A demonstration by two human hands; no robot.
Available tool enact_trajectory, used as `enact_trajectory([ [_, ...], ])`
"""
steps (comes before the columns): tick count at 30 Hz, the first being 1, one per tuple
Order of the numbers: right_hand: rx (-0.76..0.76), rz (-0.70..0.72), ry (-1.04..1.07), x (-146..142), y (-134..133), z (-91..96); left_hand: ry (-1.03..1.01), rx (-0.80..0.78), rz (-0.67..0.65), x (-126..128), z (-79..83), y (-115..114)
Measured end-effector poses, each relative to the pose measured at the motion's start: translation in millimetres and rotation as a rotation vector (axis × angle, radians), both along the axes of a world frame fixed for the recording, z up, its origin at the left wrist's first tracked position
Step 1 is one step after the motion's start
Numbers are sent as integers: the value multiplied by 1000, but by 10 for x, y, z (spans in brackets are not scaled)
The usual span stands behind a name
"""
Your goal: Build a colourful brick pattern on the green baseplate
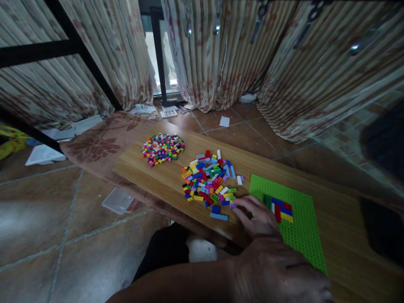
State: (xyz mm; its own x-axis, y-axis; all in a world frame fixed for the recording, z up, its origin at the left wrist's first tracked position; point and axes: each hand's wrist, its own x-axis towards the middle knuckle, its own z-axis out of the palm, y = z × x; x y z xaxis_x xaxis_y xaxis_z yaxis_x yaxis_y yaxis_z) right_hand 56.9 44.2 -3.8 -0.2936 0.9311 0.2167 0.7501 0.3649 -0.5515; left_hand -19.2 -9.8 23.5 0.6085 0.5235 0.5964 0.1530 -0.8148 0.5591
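Out on the far left, a clear box [115, 202] sits on the tiled floor [34, 210], and a brown cloth [94, 141] with a flower pattern spreads under the end of the table [154, 181]. First up on the wood: the small pile [162, 148], a tight heap of tiny pieces in pink, green, orange, white and more. Moving right, well clear of it, comes the big pile [206, 176], larger bricks in red, blue, yellow, white and green, all jumbled. Just off its near edge lie a dark blue brick [216, 209] and a longer light blue brick [219, 216].

And here's the action! At the big pile's right edge sits the purple brick [232, 206], and the right hand [260, 216] has it pinched between thumb and forefinger, the arm reaching in from the right. Across that wrist comes the left hand [277, 269], nearest the camera, its fingers dim and blurred; whether it grips anything, I cannot tell. Beyond it lies the green board [306, 235], carrying a compact block [277, 212] of green, white, red, blue and yellow bricks. Far right, a black object [383, 227] rests in the shadows.
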Motion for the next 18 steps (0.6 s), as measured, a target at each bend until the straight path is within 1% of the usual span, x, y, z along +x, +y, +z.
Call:
enact_trajectory([
  [4,15,14,9,-1,7,-8,-56,-51,76,-16,26,12],
  [7,-8,8,7,-8,-8,4,-71,-108,70,-24,50,23],
  [11,-4,-26,-1,-8,-24,18,-72,-131,47,-16,55,21],
  [15,5,-5,-8,5,-24,53,-111,-145,56,-30,61,27],
  [18,-11,14,14,0,-40,114,-129,-190,76,-72,89,65],
])
